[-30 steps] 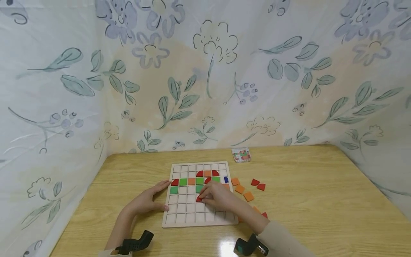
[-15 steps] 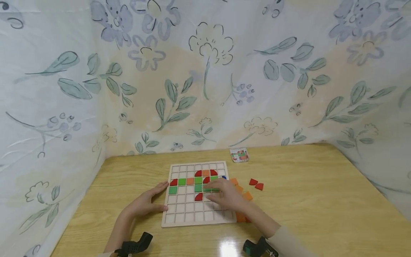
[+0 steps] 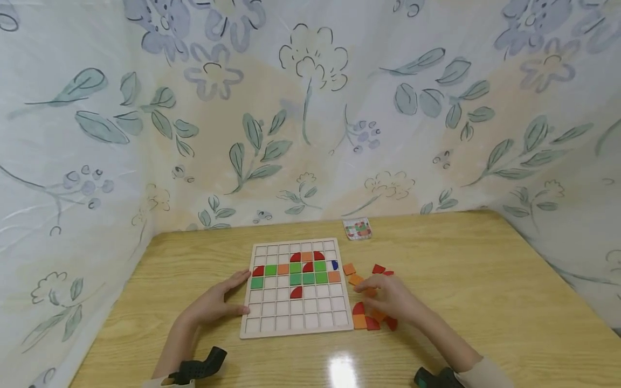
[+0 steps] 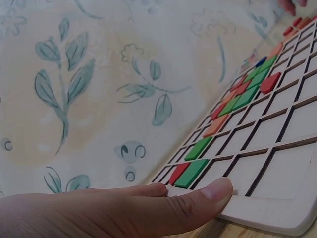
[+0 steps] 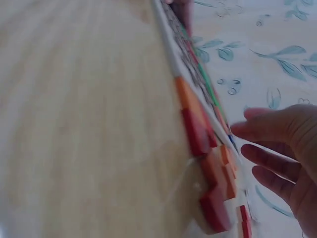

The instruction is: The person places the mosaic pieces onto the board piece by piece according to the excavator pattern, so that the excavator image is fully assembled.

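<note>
A pale wooden grid board (image 3: 282,323) lies on the table with red, green, orange and blue tiles set in some of its squares. My left hand (image 3: 215,302) rests at its left edge, the thumb (image 4: 218,190) on the rim in the left wrist view. A lone red quarter-round tile (image 3: 296,292) sits in a square below the green row. To the right of the board my right hand (image 3: 394,297) hovers over loose orange and red tiles, its fingers loosely bent with nothing between them. An orange tile (image 3: 356,279) lies close to its fingertips; others are partly hidden under the hand.
A small pattern card (image 3: 357,229) with coloured squares lies at the back of the table. Red tiles (image 3: 378,268) lie just beyond my right hand, and a red tile (image 5: 214,210) shows near the right wrist camera. A floral cloth (image 3: 310,108) hangs behind the table.
My right hand has let go of the red quarter-round tile in its square and moved right, off the board, to above the loose tiles. My left hand has stayed at the board's edge.
</note>
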Demonstrator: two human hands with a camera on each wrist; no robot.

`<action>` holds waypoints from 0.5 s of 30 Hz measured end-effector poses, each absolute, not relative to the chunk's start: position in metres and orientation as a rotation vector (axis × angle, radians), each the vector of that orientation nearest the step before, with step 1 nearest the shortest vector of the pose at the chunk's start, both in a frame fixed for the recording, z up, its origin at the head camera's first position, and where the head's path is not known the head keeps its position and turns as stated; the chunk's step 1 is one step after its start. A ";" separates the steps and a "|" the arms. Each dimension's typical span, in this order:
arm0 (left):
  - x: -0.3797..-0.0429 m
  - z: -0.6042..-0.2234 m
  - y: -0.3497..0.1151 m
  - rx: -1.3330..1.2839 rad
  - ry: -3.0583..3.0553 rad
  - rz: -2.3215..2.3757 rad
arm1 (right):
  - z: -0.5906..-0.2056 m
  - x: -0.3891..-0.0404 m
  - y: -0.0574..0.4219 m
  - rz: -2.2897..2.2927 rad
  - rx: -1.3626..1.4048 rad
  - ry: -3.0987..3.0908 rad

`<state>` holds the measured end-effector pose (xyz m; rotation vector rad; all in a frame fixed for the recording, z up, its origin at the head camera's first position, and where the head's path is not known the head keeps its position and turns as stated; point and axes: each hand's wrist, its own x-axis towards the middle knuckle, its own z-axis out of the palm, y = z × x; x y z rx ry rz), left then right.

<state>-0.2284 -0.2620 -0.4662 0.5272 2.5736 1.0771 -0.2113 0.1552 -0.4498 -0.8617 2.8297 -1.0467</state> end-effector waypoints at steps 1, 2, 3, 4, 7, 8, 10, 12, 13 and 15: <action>-0.229 -0.466 -0.262 0.528 2.573 1.078 | -0.451 -0.210 0.156 -1.027 -0.911 2.802; -0.229 -0.466 -0.262 0.528 2.571 1.081 | -0.452 -0.208 0.156 -1.019 -0.950 2.773; -0.229 -0.466 -0.262 0.528 2.572 1.079 | -0.453 -0.207 0.157 -1.021 -0.985 2.747; -0.229 -0.466 -0.262 0.529 2.573 1.078 | -0.454 -0.206 0.157 -1.017 -1.010 2.731; -0.229 -0.466 -0.261 0.524 2.576 1.078 | -0.456 -0.205 0.157 -0.999 -1.064 2.708; -0.229 -0.466 -0.261 0.522 2.578 1.077 | -0.457 -0.205 0.157 -0.991 -1.076 2.708; -0.229 -0.466 -0.261 0.520 2.582 1.073 | -0.458 -0.205 0.157 -0.970 -1.095 2.720; -0.229 -0.466 -0.262 0.516 2.584 1.069 | -0.459 -0.205 0.157 -0.953 -1.109 2.728; -0.229 -0.466 -0.262 0.514 2.584 1.067 | -0.459 -0.205 0.157 -0.953 -1.114 2.729; -0.229 -0.466 -0.262 0.511 2.587 1.061 | -0.459 -0.204 0.158 -0.954 -1.124 2.727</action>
